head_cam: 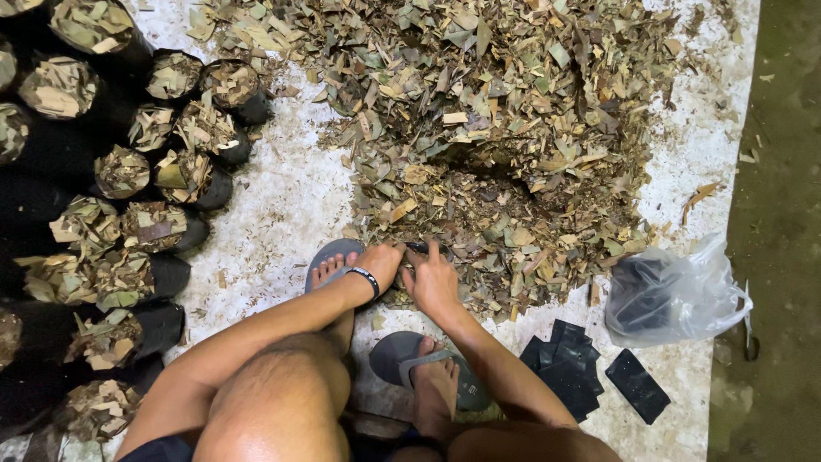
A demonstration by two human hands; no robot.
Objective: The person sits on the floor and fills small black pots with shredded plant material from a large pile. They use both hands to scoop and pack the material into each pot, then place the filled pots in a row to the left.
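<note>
Black bag point(423, 248) held by both hands point(410, 272) beside clear plastic package point(684, 295).

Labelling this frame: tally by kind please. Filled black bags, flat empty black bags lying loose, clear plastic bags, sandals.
Filled black bags: about 16 in view, some cut off at the edge
Flat empty black bags lying loose: about 5, overlapping
Clear plastic bag: 1
Sandals: 2
Total: about 24

one leaf pile point(496, 128), one plastic bag point(676, 295), two sandals point(428, 364), two hands point(432, 282)
</note>
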